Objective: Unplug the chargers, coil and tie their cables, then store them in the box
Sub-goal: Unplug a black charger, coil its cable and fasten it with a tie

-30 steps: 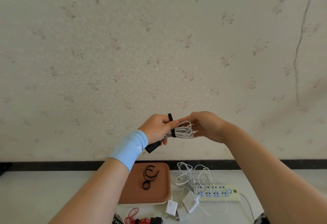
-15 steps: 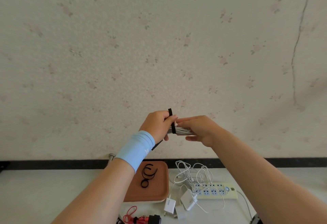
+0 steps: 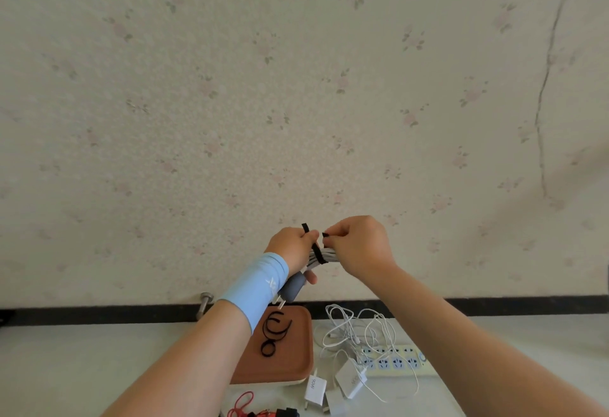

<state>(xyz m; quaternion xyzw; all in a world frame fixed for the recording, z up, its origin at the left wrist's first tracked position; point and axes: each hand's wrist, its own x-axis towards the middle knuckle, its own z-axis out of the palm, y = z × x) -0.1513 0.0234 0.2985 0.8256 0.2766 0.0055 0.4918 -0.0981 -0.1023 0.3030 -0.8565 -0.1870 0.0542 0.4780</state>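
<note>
The coiled white cable [image 3: 331, 256] is up in the air between both hands, in front of the wall [image 3: 296, 87]. It looks light and soft, and I think it springs open if not squeezed at the middle. The left hand [image 3: 290, 248] grips the bundle there, and the grey charger [image 3: 293, 288] hangs below it. The right hand [image 3: 357, 245] pinches one end of the black strap [image 3: 318, 253] that goes around the coil.

Right hand [image 3: 359, 245] has shifted — now pinching the strap [image 3: 317, 254] end.
</note>
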